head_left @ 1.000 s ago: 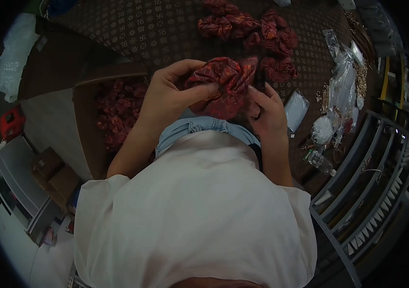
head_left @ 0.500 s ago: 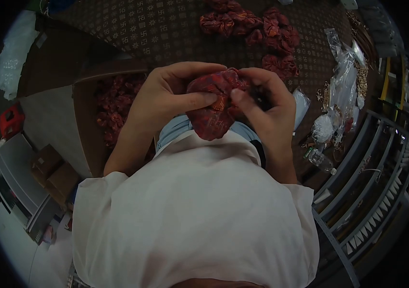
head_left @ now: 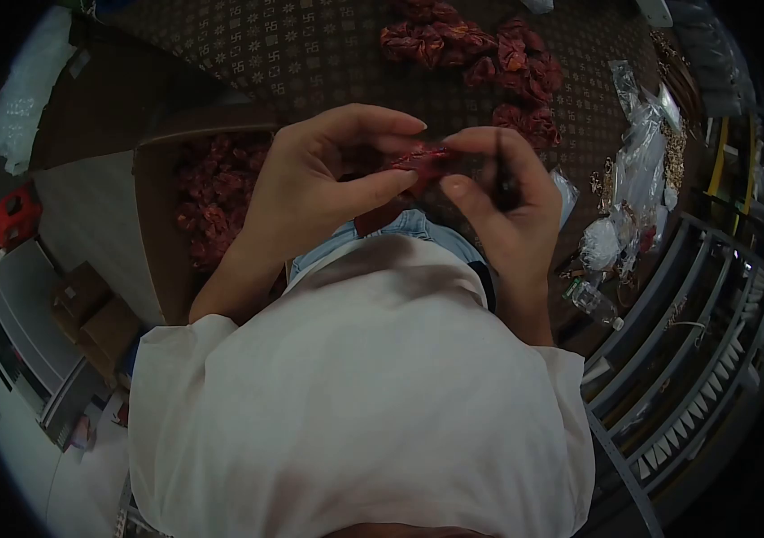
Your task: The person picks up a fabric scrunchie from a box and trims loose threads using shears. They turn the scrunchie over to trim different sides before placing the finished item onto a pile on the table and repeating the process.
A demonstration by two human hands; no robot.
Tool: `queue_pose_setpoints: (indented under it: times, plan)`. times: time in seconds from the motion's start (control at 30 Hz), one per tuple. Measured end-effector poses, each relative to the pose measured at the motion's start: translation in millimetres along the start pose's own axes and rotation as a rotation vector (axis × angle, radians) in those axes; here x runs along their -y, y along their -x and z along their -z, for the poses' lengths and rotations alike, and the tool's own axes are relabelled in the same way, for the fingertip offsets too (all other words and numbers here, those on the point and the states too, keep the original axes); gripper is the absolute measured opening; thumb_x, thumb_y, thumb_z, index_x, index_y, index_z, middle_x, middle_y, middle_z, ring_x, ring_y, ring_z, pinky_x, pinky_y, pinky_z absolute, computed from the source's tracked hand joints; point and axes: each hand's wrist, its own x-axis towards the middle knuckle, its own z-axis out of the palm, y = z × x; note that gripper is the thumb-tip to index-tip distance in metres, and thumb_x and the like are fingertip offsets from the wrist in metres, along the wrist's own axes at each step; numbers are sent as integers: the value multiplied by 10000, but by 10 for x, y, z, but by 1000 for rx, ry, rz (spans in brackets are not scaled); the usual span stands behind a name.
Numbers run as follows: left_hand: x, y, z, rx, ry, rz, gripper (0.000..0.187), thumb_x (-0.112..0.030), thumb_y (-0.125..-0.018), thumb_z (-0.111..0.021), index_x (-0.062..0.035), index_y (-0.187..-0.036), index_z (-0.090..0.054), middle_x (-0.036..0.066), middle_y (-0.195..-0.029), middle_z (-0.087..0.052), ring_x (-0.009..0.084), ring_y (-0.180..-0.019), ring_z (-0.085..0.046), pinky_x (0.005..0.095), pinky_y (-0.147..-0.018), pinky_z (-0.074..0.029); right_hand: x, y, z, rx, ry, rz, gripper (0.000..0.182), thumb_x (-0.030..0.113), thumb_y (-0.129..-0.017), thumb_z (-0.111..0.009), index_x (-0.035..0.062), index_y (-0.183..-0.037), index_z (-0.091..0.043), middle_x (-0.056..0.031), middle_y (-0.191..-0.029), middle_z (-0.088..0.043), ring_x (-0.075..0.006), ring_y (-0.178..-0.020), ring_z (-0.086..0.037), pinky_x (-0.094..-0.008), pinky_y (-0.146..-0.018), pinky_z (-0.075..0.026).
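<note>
Red patterned fabric (head_left: 421, 160), gathered like a scrunchie, is held up between my two hands in front of my waist. My left hand (head_left: 323, 175) is closed on its left side, thumb below and fingers above. At its right end, the fingers of my right hand (head_left: 512, 193) pinch the upper edge, while the thumb sits a little lower. Something dark shows in the hollow of my right hand, too shadowed to make out. Part of the fabric is hidden behind the left thumb and fingers.
Several red scrunchies (head_left: 525, 67) lie on the brown patterned tabletop (head_left: 328, 63). A cardboard box (head_left: 156, 233) at my left holds many more. Clear plastic bags (head_left: 646, 152) and a plastic bottle (head_left: 593, 302) are on the right, near a grey metal rack (head_left: 669, 359).
The fabric hung broad and low between my hands before; now it is drawn up into a narrower, edge-on strip. My right thumb has come off its face.
</note>
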Motion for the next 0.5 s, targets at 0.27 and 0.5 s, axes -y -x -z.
queue_pose_setpoints:
  times: [0.27, 0.5]
  plan:
    - [41, 78, 10, 44, -82, 65, 294, -13, -726, -661, 39, -1001, -571, 86, -848, -626, 117, -771, -607, 227, -714, -504, -133, 37, 26, -98, -449, -423, 123, 111, -812, -618, 8, -862, -576, 30, -729, -551, -33, -606, -457, -170, -534, -362]
    - [9, 71, 86, -57, 29, 219, 152, -83, -748, -667, 8, -867, -637, 44, -717, -630, 74, -675, -592, 191, -613, -481, -130, 103, 9, -72, -395, -394, 137, 126, -820, -612, 7, -877, -572, 14, -743, -554, -39, -661, -472, -168, -590, -375]
